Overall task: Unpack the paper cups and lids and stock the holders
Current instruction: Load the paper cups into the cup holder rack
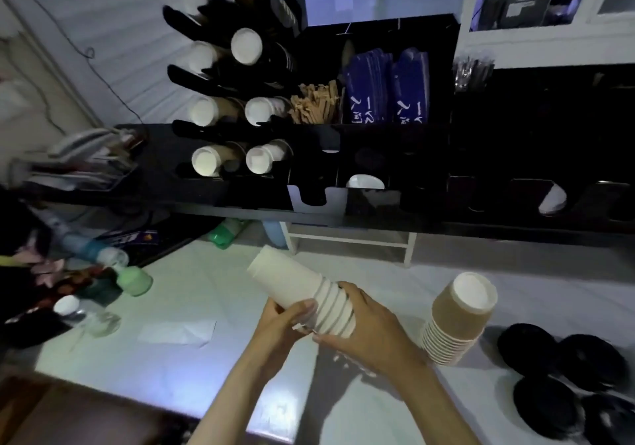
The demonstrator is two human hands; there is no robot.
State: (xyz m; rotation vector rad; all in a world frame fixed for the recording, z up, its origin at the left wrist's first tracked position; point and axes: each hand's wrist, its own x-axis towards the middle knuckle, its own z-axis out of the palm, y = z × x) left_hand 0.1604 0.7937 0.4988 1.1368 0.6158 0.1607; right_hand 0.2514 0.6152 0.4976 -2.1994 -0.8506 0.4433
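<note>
White counter [192, 293] below a black cup rack [220, 108], partly stocked. Both hands, left [285, 321] and right [364, 324], grip a white cup stack [302, 290] above the counter. Right of it, brown cups [457, 321] and black lids [563, 372] probably await stocking.

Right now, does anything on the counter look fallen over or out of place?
Yes. A green-capped bottle and a white-capped bottle lie on their sides at the counter's left edge.
</note>
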